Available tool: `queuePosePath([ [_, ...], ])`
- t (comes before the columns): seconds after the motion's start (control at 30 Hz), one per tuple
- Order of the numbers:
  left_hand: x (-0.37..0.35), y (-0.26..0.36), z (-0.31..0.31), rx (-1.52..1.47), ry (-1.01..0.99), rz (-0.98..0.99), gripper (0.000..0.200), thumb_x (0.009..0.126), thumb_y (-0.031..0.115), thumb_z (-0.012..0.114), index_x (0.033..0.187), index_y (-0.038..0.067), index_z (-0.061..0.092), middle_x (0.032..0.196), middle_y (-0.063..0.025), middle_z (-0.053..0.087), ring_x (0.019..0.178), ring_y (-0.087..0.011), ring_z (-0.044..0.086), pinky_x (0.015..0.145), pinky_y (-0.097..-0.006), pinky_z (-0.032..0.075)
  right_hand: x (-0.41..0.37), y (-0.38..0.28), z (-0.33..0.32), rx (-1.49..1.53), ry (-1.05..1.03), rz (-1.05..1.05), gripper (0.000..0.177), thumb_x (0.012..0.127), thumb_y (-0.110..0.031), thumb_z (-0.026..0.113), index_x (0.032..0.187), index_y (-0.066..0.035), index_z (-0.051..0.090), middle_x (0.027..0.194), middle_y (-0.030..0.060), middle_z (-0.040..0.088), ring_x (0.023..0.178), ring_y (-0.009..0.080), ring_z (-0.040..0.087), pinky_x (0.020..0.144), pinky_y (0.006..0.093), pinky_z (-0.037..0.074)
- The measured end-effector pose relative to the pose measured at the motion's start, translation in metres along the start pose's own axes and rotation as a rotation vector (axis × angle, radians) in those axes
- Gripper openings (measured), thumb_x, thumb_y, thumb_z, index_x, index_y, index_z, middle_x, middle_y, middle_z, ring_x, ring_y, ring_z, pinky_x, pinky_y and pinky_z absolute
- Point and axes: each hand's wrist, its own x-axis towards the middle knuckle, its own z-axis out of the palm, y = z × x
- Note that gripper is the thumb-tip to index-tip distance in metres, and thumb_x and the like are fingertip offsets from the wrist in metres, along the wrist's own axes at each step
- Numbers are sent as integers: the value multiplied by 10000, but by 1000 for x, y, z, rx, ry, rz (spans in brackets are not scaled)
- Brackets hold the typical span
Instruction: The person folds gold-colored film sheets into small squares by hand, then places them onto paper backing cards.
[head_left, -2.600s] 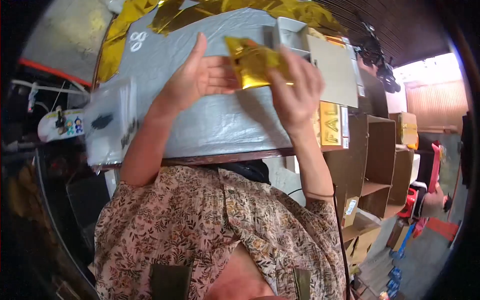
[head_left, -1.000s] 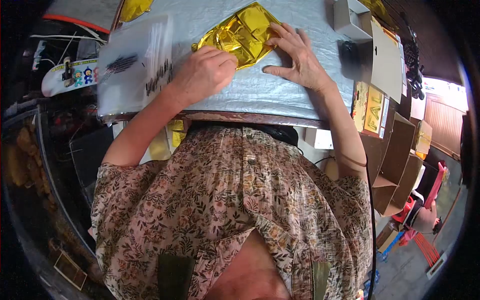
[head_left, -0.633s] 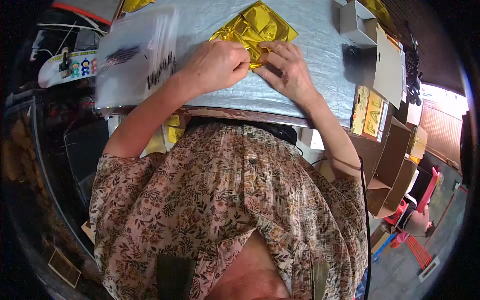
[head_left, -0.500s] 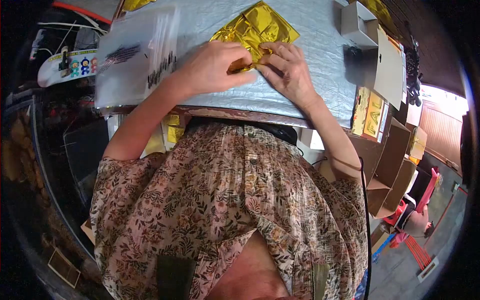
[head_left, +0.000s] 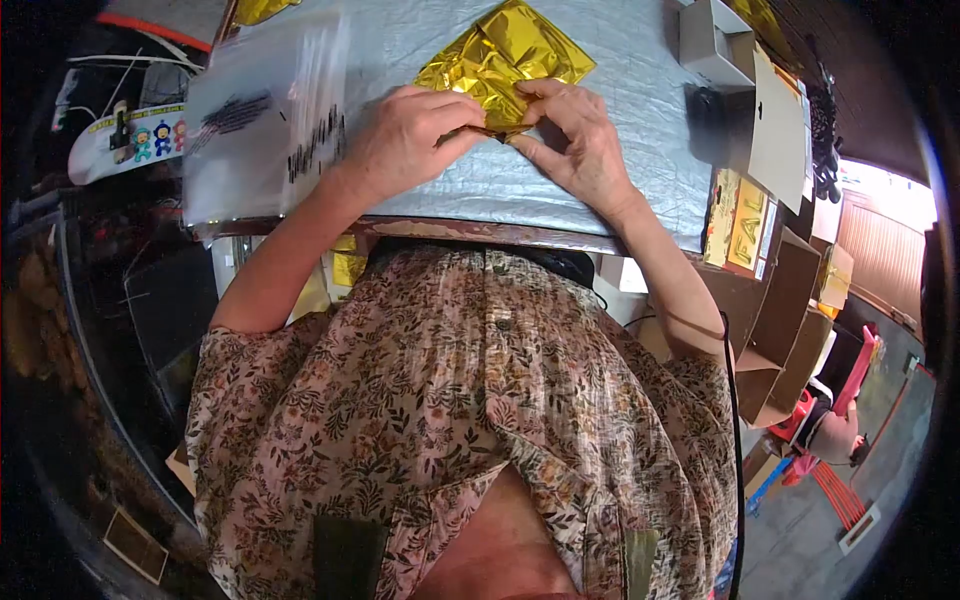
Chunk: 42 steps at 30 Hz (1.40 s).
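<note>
A shiny gold foil sheet (head_left: 515, 60), creased and folded, lies on the table covered in pale silvery-blue material (head_left: 480, 195). My left hand (head_left: 415, 135) pinches the foil's near edge from the left, thumb and fingers pressed together. From the right, my right hand (head_left: 575, 135) grips the same edge between thumb and forefinger, its other fingers curled. A short stretch of the foil's edge shows between the two hands. Left of my left hand lies a stack of clear plastic bags (head_left: 265, 120) with black marks.
At the table's right stand an open white box (head_left: 712, 45), a dark object (head_left: 707, 110) and a yellow printed box (head_left: 742, 225). Cardboard boxes (head_left: 785, 330) are stacked beyond the right edge. Farther off at the lower right, a person (head_left: 835, 438) is partly visible.
My left hand has drawn back a little to the left and its fingers have closed in on the foil's near edge. The right hand has barely moved.
</note>
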Motion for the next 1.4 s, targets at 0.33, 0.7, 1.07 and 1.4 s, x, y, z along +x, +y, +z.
queuePosePath([
  [0.33, 9, 0, 6, -36, 21, -169, 226, 921, 260, 795, 856, 51, 737, 846, -92, 713, 788, -310, 700, 710, -423, 543, -1, 1, 1, 8, -2, 48, 166, 870, -181, 841, 946, -73, 741, 1308, 64, 733, 1130, 271, 656, 1069, 403, 422],
  [0.7, 35, 8, 1, -77, -205, -682, 372, 898, 361, 768, 833, -1, 716, 903, -175, 706, 770, -398, 678, 708, -479, 528, 0, -5, 7, 14, 22, 144, 130, 888, -156, 810, 905, -55, 730, 1252, 66, 757, 1064, 259, 682, 1046, 403, 421],
  [1.07, 22, -3, 18, -20, -83, -574, 377, 872, 371, 768, 904, -5, 771, 1061, -147, 753, 877, -382, 731, 806, -454, 576, -5, -20, 3, 79, 48, 166, 272, 879, -141, 837, 1099, -21, 733, 1331, 116, 723, 1151, 310, 695, 1074, 426, 467],
  [1.4, 28, 1, 12, -14, -154, -611, 325, 907, 301, 786, 957, -19, 761, 1021, -147, 733, 896, -336, 731, 794, -401, 566, -14, -13, 8, 109, 62, 225, 266, 879, -23, 812, 1141, -64, 781, 1374, 132, 702, 1182, 300, 691, 1013, 373, 547],
])
